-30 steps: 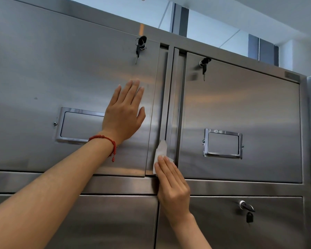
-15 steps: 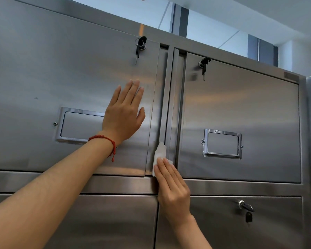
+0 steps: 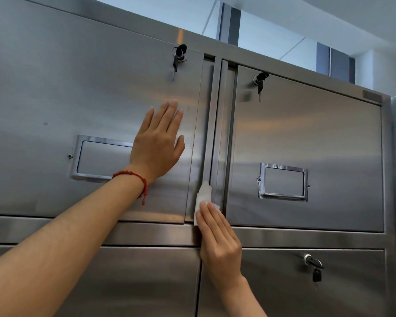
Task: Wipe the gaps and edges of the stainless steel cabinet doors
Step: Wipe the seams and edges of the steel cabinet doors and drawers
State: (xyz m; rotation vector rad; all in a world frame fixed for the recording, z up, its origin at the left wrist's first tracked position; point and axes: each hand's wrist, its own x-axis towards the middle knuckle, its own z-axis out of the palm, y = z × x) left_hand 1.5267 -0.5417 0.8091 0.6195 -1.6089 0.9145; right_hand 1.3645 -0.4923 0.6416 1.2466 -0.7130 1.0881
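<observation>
A head camera looks up at a stainless steel cabinet with four doors in view, two above and two below. The upper left door (image 3: 78, 92) carries a rectangular label frame (image 3: 96, 156) and, near its top right corner, a lock with a key (image 3: 178, 57) hanging from it. The left hand (image 3: 157, 145) lies flat on this door just right of the frame, its fingers straight and close together, pointing up, holding nothing; a red bead bracelet (image 3: 135, 179) circles the wrist. Right of that hand, a vertical gap (image 3: 212, 124) runs between the two upper doors, with a narrow steel post in it. Low in the gap, a white wipe (image 3: 202, 194) is pressed against the left door's edge, close to the door's bottom corner. The right hand (image 3: 217, 239) reaches up from below and holds the wipe against the metal with its straight fingers; the wipe's top sticks out above the fingertips. The thumb is hidden, so I cannot tell whether it pinches the wipe. The upper right door (image 3: 306, 138) has its own key (image 3: 260, 82) near the top left corner and a smaller label frame (image 3: 282, 181) at mid height. Beneath a horizontal rail, the lower right door (image 3: 284, 289) shows a lock and key (image 3: 313, 265). Above the cabinet, windows and ceiling show.
</observation>
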